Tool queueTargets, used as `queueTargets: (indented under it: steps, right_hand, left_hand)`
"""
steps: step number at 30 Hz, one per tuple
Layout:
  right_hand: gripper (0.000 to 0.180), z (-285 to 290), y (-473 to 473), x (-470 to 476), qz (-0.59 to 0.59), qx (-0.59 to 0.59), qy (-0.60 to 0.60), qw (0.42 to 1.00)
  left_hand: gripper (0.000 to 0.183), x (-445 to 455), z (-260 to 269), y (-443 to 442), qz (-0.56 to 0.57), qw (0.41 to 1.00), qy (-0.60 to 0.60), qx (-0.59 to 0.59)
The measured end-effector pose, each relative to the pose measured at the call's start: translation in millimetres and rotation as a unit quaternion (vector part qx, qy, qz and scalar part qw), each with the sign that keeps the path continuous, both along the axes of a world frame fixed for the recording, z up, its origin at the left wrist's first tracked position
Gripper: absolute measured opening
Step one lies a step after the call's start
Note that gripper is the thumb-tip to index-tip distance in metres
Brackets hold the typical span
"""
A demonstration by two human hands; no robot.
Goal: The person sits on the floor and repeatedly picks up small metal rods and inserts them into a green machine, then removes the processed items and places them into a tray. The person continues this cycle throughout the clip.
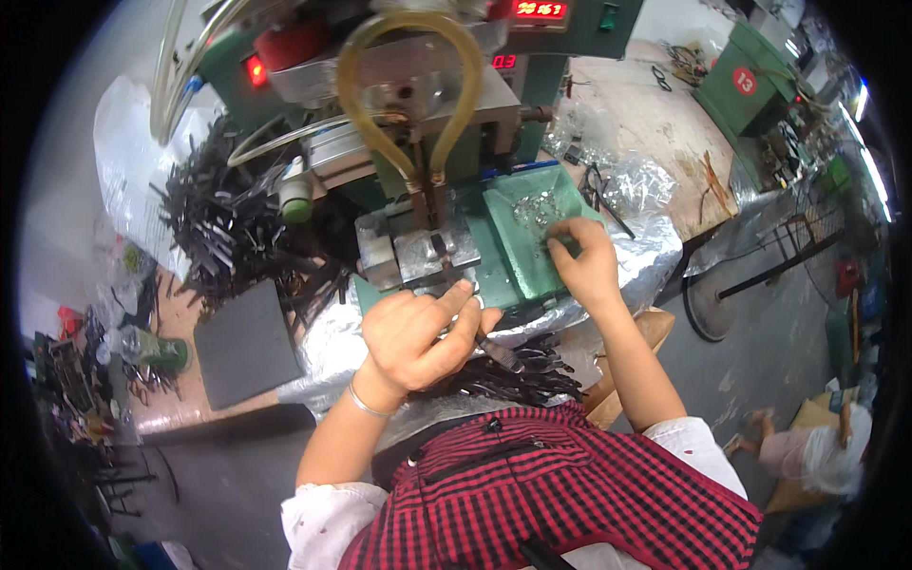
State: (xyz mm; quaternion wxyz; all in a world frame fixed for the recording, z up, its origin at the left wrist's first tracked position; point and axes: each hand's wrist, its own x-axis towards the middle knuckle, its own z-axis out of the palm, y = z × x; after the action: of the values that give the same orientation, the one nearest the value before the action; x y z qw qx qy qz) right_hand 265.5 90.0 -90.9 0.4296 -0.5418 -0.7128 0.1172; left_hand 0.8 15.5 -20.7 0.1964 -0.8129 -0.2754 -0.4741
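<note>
A green bench machine with yellowed hoses [470, 78] stands before me, its narrow head [429, 206] above a metal fixture block [456, 251]. My left hand [424, 335] is at the front edge of that block, with its fingers closed on a thin dark strip [447, 324] mostly hidden by them. Over the right side of a green tray [524, 274] is my right hand [588, 260], thumb and forefinger close together; whether a tiny part is between them cannot be seen. Small shiny metal pieces [536, 208] lie in the tray. Dark strips [520, 377] are heaped in front of my apron.
A large heap of black strips [221, 214] and a dark flat board [246, 345] lie to the left. Black-handled pliers [605, 203] rest right of the tray, near crumpled foil [648, 249]. Another person [805, 452] is at the lower right.
</note>
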Motion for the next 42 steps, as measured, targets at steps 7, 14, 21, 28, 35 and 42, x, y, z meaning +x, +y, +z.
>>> queueTargets:
  steps: [7, 14, 21, 28, 35, 42]
  right_hand:
    - [0.011, -1, -17, -22, -0.039, -0.006, -0.075, 0.996]
    - [0.012, -1, -20, -31, -0.064, -0.076, 0.04, 0.994]
    - [0.016, -3, -4, -32, 0.006, -0.073, 0.172, 0.982]
    - [0.015, -11, -19, -12, -0.012, -0.105, 0.184, 0.977]
    - [0.013, -4, -51, 8, -0.061, -0.101, 0.22, 0.968]
    - [0.014, 29, -26, -49, -0.001, -0.052, 0.215, 0.975]
  left_hand:
    - [0.032, -6, 25, -25, -0.019, 0.986, -0.003, -0.166]
    - [0.044, -116, -26, 4, 0.462, 0.763, -0.173, -0.418]
    - [0.031, -119, -83, 29, 0.152, 0.53, -0.617, -0.561]
    - [0.024, -116, -84, 35, 0.115, 0.461, -0.689, -0.547]
    - [0.02, -138, -39, -11, 0.117, 0.748, -0.46, -0.464]
    - [0.022, -144, -10, 64, 0.091, 0.722, -0.334, -0.599]
